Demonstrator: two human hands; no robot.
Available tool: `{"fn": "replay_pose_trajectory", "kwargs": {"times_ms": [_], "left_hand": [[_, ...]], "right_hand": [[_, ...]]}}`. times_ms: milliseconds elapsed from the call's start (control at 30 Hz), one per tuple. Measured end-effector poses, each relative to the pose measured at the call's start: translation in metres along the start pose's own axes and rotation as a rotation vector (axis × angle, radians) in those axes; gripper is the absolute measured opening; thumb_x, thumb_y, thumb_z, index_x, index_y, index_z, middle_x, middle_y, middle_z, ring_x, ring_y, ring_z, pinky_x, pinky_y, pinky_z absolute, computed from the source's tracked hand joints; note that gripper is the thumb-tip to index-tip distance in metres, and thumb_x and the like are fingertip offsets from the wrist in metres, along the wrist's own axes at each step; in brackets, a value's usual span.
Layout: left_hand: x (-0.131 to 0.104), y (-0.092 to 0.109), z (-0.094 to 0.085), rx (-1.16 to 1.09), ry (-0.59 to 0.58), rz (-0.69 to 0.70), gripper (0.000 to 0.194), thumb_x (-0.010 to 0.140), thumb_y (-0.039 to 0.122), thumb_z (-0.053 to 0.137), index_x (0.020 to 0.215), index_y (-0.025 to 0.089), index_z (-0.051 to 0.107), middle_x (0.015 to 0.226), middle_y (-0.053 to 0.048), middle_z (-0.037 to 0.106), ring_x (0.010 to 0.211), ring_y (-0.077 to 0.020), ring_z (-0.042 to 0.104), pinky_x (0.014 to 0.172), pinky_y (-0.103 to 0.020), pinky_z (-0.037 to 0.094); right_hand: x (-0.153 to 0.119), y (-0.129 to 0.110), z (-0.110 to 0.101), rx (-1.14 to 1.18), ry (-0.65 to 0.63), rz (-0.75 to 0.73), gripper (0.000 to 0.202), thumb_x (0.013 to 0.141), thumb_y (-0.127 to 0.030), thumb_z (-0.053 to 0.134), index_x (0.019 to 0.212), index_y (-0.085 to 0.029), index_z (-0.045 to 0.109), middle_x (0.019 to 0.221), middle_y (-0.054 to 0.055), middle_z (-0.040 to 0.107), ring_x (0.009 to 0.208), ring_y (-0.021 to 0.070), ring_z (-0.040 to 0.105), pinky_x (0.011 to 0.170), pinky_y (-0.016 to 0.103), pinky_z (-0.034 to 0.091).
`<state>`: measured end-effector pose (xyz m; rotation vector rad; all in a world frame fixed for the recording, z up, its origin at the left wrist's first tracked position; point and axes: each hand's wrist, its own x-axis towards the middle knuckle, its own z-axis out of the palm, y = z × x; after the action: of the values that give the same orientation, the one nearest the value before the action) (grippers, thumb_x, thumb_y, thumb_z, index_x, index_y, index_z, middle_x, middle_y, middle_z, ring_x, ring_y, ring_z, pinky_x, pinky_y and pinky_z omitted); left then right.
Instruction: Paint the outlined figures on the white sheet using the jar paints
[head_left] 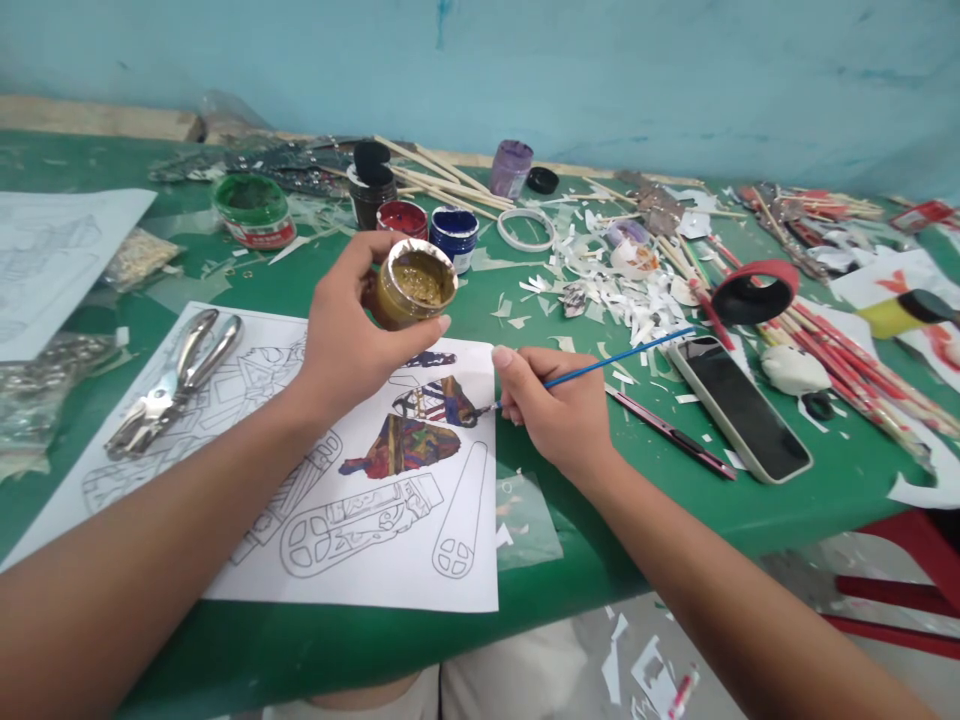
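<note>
My left hand (352, 320) is wrapped round a small jar of gold-brown paint (418, 285), tilted so its open mouth faces me above the paper. In my right hand (559, 405) is a thin blue paintbrush (622, 357), its tip touching a painted shape near the right edge of the white sheet (390, 590). Outlined drawings cover this sheet. One painted piece (405, 447) shows mixed red, brown, green and blue; the shape at the brush tip is partly coloured. A metal hole-punch plier (172, 385) lies on the sheet's left side.
Open jars of green (253, 212), red (403, 218) and blue paint (454, 237) stand behind my left hand. To the right lie a phone (739, 408), a craft knife (671, 432), a tape roll (754, 292), paper scraps (637, 300) and red-stained sticks (855, 370).
</note>
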<state>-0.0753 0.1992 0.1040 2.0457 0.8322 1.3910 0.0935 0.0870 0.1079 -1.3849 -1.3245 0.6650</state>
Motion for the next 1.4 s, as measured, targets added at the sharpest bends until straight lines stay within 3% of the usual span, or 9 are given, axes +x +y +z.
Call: {"fn": "replay_pose_trajectory", "kwargs": {"times_ms": [333,1067,1400], "left_hand": [[-0.0001,-0.0039,0.0002,0.032,0.004,0.054,0.05,0.064,0.03,0.083,0.107,0.02,0.059,0.098,-0.002,0.067,0.088,-0.0206,0.067,0.075,-0.035,0.059],[-0.0003,-0.0046,0.0001,0.028,0.002,0.065,0.049,0.065,0.031,0.082,0.107,0.02,0.059,0.099,-0.002,0.066,0.088,-0.0203,0.067,0.077,-0.035,0.058],[-0.0004,-0.0018,0.0021,-0.017,0.021,0.026,0.047,0.063,0.03,0.081,0.103,0.021,0.06,0.097,-0.003,0.066,0.087,-0.0207,0.066,0.075,-0.036,0.056]], "right_hand": [[0.0011,0.0002,-0.0004,-0.003,0.048,-0.01,0.049,0.091,-0.036,0.057,0.046,-0.02,0.045,0.039,-0.005,0.042,0.038,0.0075,0.042,0.041,0.024,0.03],[0.0012,-0.0008,-0.0009,-0.054,0.042,-0.004,0.049,0.09,-0.037,0.056,0.046,-0.02,0.045,0.04,-0.005,0.043,0.039,0.0071,0.041,0.042,0.024,0.029],[-0.0005,-0.0014,-0.0009,-0.108,-0.02,-0.033,0.05,0.091,-0.035,0.057,0.045,-0.02,0.044,0.041,-0.005,0.042,0.042,0.0067,0.038,0.044,0.024,0.028]]}}
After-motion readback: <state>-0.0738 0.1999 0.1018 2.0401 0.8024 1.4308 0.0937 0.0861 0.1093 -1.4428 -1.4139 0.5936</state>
